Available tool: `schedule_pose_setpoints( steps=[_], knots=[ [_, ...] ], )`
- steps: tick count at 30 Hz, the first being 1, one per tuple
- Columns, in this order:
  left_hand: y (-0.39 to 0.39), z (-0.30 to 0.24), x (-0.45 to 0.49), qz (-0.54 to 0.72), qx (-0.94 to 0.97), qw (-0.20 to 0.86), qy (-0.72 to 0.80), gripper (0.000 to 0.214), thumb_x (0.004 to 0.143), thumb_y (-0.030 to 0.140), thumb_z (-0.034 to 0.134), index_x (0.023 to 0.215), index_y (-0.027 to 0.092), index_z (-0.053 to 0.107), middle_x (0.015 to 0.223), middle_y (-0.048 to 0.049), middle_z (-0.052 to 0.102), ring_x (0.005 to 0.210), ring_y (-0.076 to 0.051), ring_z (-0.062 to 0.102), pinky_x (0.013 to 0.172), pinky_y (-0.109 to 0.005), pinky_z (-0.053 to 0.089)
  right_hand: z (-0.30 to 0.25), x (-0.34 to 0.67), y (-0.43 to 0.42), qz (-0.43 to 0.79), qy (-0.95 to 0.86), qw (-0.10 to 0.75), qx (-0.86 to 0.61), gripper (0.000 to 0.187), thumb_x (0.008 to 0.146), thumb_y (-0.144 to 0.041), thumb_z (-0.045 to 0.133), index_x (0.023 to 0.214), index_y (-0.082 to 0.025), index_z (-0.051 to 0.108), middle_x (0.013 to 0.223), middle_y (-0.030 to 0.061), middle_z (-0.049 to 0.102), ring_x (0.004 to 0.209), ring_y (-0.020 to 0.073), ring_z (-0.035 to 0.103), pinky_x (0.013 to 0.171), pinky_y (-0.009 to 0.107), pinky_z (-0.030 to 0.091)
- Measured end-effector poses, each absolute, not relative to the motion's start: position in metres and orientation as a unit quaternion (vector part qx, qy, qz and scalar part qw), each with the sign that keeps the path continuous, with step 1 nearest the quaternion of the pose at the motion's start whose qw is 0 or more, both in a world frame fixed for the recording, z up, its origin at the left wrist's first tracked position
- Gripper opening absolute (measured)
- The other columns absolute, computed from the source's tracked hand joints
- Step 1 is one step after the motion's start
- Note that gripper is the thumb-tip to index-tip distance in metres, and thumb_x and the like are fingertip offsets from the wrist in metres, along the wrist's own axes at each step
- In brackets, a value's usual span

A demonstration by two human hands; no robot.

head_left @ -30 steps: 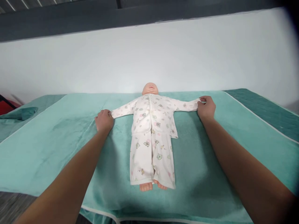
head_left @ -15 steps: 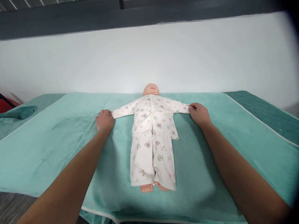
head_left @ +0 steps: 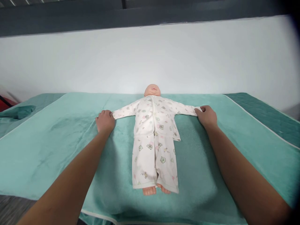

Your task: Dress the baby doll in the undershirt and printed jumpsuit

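A baby doll (head_left: 152, 90) lies on its back with its arms spread wide, its head toward the wall and its bare feet toward me. It wears a white printed pajama top (head_left: 153, 115) and matching pants (head_left: 153, 162). With closed fingers, my left hand (head_left: 105, 121) grips the cuff of the sleeve at the left. My right hand (head_left: 207, 116) pinches the cuff of the other sleeve (head_left: 187, 109), which is pulled straight out. The doll's hands are hidden inside the sleeves or behind my fingers.
A light green blanket (head_left: 58, 140) spreads under the doll over a darker green quilted cover (head_left: 262, 115). The white wall (head_left: 150, 56) rises right behind the doll's head. Something red (head_left: 3, 104) shows at the far left edge.
My right hand has moved outward to the right, stretching the sleeve longer. The doll appears shifted slightly right, while my left hand stays on its cuff.
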State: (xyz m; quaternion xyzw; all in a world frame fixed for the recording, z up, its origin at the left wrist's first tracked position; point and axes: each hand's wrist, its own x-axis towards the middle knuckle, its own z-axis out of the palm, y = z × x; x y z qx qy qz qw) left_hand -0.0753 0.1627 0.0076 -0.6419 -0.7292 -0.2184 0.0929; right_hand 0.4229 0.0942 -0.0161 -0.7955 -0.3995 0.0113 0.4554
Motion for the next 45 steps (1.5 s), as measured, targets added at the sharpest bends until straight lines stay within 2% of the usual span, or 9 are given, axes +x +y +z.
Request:
schedule_pose_setpoints(
  steps=[5, 7, 11, 20, 26, 32, 38, 42, 45],
  knots=[
    [0.162, 0.008, -0.075, -0.22, -0.645, 0.088, -0.727, 0.03, 0.093, 0.024, 0.035, 0.106, 0.022, 0.063, 0.118, -0.0145, 0.063, 0.113, -0.032, 0.055, 0.094, -0.047, 0.04, -0.018, 0.424, 0.097, 0.068, -0.363, 0.62, -0.692, 0.033, 0.065, -0.023, 0.063, 0.097, -0.02, 0.06, 0.091, 0.0055, 0.067, 0.081, 0.0211, 0.064, 0.077, 0.036, 0.053],
    [0.162, 0.009, -0.074, -0.219, -0.643, 0.087, -0.729, 0.031, 0.093, 0.024, 0.035, 0.107, 0.022, 0.063, 0.118, -0.015, 0.063, 0.113, -0.032, 0.055, 0.094, -0.047, 0.04, -0.018, 0.424, 0.098, 0.107, -0.347, 0.641, -0.676, 0.037, 0.064, -0.022, 0.062, 0.101, -0.02, 0.06, 0.09, 0.0052, 0.068, 0.078, 0.0213, 0.065, 0.073, 0.035, 0.053],
    [0.162, 0.009, -0.074, -0.221, -0.643, 0.09, -0.728, 0.03, 0.093, 0.023, 0.036, 0.107, 0.022, 0.063, 0.117, -0.0153, 0.063, 0.114, -0.033, 0.055, 0.094, -0.048, 0.039, -0.02, 0.423, 0.098, 0.121, -0.394, 0.585, -0.699, 0.047, 0.061, -0.015, 0.055, 0.107, -0.021, 0.061, 0.092, 0.0053, 0.07, 0.079, 0.0224, 0.066, 0.073, 0.036, 0.052],
    [0.164, 0.005, -0.077, -0.219, -0.643, 0.104, -0.727, 0.031, 0.093, 0.026, 0.035, 0.106, 0.023, 0.062, 0.118, -0.0139, 0.064, 0.113, -0.032, 0.055, 0.092, -0.046, 0.04, -0.027, 0.426, 0.102, 0.08, -0.473, 0.558, -0.677, 0.06, 0.066, -0.013, 0.054, 0.125, -0.023, 0.053, 0.125, 0.0087, 0.064, 0.111, 0.0244, 0.062, 0.1, 0.042, 0.046],
    [0.164, 0.006, -0.076, -0.213, -0.64, 0.099, -0.732, 0.031, 0.093, 0.026, 0.035, 0.107, 0.023, 0.063, 0.119, -0.0139, 0.063, 0.114, -0.032, 0.055, 0.093, -0.046, 0.04, -0.022, 0.422, 0.1, 0.055, -0.413, 0.513, -0.75, 0.053, 0.069, -0.02, 0.061, 0.121, -0.022, 0.056, 0.123, 0.0109, 0.063, 0.109, 0.0281, 0.062, 0.101, 0.046, 0.045],
    [0.163, 0.007, -0.076, -0.221, -0.646, 0.093, -0.724, 0.03, 0.093, 0.025, 0.035, 0.107, 0.022, 0.062, 0.12, -0.0153, 0.063, 0.114, -0.033, 0.054, 0.093, -0.048, 0.039, -0.014, 0.417, 0.094, -0.011, -0.402, 0.541, -0.739, 0.039, 0.077, -0.025, 0.056, 0.115, -0.018, 0.056, 0.126, 0.0136, 0.056, 0.103, 0.0238, 0.062, 0.096, 0.043, 0.047],
    [0.162, 0.007, -0.08, -0.248, -0.643, 0.074, -0.721, 0.029, 0.091, 0.021, 0.038, 0.106, 0.025, 0.062, 0.123, -0.0117, 0.061, 0.116, -0.03, 0.056, 0.095, -0.045, 0.041, 0.005, 0.377, 0.081, -0.06, -0.506, 0.565, -0.649, 0.031, 0.085, -0.028, 0.051, 0.114, -0.021, 0.056, 0.117, 0.0092, 0.059, 0.099, 0.0206, 0.061, 0.085, 0.036, 0.049],
    [0.163, 0.005, -0.086, -0.291, -0.629, 0.05, -0.719, 0.033, 0.088, 0.014, 0.037, 0.108, 0.026, 0.06, 0.122, -0.0102, 0.061, 0.112, -0.027, 0.059, 0.093, -0.041, 0.043, 0.016, 0.332, 0.068, 0.056, -0.555, 0.533, -0.636, 0.019, 0.089, -0.038, 0.051, 0.095, -0.023, 0.06, 0.086, 0.0036, 0.066, 0.075, 0.0187, 0.06, 0.072, 0.032, 0.048],
    [0.164, 0.004, -0.088, -0.308, -0.627, 0.045, -0.714, 0.031, 0.087, 0.013, 0.038, 0.105, 0.025, 0.06, 0.118, -0.0103, 0.062, 0.109, -0.028, 0.06, 0.092, -0.041, 0.043, 0.017, 0.307, 0.06, 0.117, -0.613, 0.49, -0.609, 0.019, 0.09, -0.041, 0.052, 0.088, -0.024, 0.06, 0.082, 0.0025, 0.067, 0.074, 0.0196, 0.061, 0.072, 0.033, 0.046]
  ],
)
